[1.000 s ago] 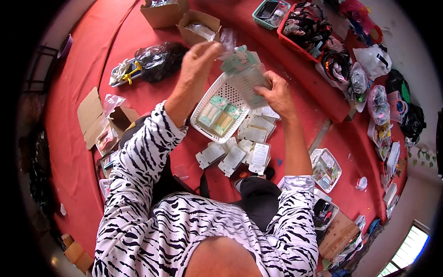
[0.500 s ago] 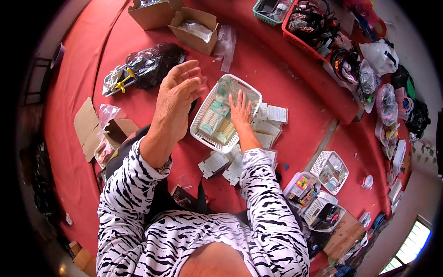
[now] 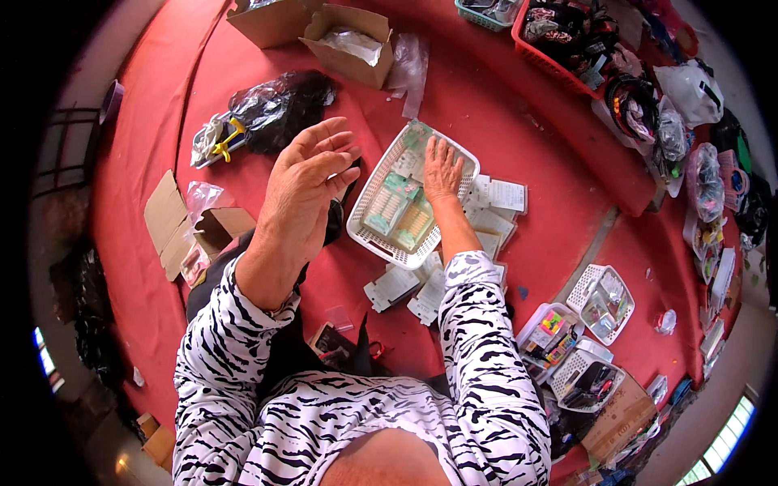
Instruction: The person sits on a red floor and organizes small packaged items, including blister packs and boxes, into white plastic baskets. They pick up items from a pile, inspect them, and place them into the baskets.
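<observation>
My right hand (image 3: 442, 168) lies flat, fingers spread, on packets in the white plastic lattice basket (image 3: 366, 212); left hand (image 3: 304, 190) hovers released, empty, above red cloth (image 3: 535, 130).

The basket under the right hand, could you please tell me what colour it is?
The basket is white, a lattice-sided plastic one; the head view shows it plainly.

A big red cloth floor (image 3: 519, 105) holds a white plastic basket (image 3: 369, 219), brown cardboard boxes (image 3: 348, 36), and white cards (image 3: 506, 196).
</observation>
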`<state>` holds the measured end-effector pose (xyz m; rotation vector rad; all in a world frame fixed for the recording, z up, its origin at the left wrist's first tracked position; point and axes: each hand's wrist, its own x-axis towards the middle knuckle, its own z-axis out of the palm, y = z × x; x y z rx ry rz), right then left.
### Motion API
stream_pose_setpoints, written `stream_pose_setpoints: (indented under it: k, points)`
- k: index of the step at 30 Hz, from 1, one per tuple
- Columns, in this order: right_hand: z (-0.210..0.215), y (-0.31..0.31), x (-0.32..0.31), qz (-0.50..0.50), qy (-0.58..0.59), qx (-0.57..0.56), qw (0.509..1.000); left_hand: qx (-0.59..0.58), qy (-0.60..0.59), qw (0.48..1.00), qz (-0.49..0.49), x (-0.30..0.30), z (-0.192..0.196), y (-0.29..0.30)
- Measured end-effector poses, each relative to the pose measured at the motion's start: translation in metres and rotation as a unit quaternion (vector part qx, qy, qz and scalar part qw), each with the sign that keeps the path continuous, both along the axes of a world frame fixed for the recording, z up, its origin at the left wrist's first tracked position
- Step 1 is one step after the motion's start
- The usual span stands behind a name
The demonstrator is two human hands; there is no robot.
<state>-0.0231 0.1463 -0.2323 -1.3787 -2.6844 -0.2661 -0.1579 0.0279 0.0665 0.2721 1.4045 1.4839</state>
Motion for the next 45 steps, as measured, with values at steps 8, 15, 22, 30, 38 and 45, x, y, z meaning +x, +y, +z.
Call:
stream_pose_setpoints:
  k: [8, 15, 22, 30, 38, 45]
  points:
    - [0.000, 0.033, 0.013, 0.053, -0.036, 0.046, 0.997, -0.011, 0.007, 1.000, -0.017, 0.000, -0.005, -0.001]
    - [0.001, 0.027, 0.020, 0.002, 0.187, -0.044, 0.981, 0.000, 0.007, 1.000, -0.012, 0.006, -0.004, 0.001]
    - [0.026, 0.045, 0.038, -0.074, 0.390, -0.320, 0.860, -0.010, -0.002, 1.000, -0.019, 0.005, -0.007, -0.002]
    - [-0.013, 0.006, 0.012, -0.009, 0.202, -0.157, 0.967, -0.025, 0.004, 0.999, -0.027, 0.009, -0.010, 0.000]
    - [-0.044, -0.051, 0.021, 0.012, 0.141, -0.167, 0.976, -0.038, 0.005, 0.999, -0.038, 0.010, -0.014, -0.004]
    - [-0.043, -0.026, 0.011, -0.013, 0.116, -0.152, 0.982, -0.032, 0.014, 0.998, -0.050, 0.010, -0.013, -0.003]
